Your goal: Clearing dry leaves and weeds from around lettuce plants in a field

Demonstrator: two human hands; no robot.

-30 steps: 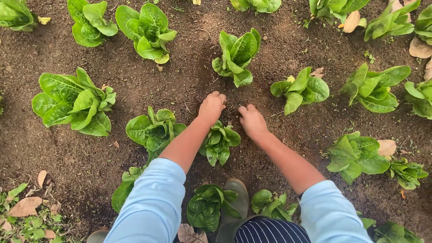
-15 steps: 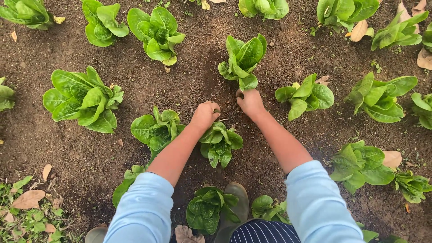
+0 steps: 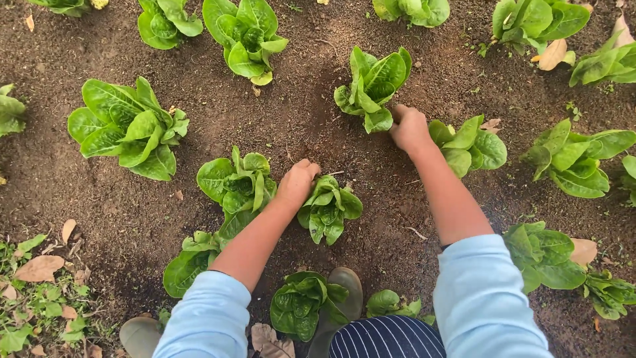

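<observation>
I look down on a bed of dark soil (image 3: 298,113) planted with young lettuces. My left hand (image 3: 298,182) rests knuckles-up on the soil, fingers curled under, touching the top edge of a small dark-green lettuce (image 3: 329,211). Another lettuce (image 3: 237,185) grows just to its left. My right hand (image 3: 409,127) is stretched farther out, fingers closed against the ground at the base of an upright lettuce (image 3: 372,85), with a broader lettuce (image 3: 469,142) at its right side. I see nothing in either hand. Both sleeves are light blue.
More lettuces ring the spot: a big one (image 3: 129,129) at left, one (image 3: 244,36) at the top, several at right (image 3: 573,159). My boots (image 3: 344,292) stand between low plants (image 3: 299,306). Dry leaves and weeds (image 3: 40,278) lie at lower left.
My right hand has reached farther out, from the bare soil to the base of the upright lettuce. My left hand has drawn back and curled up beside the small lettuce.
</observation>
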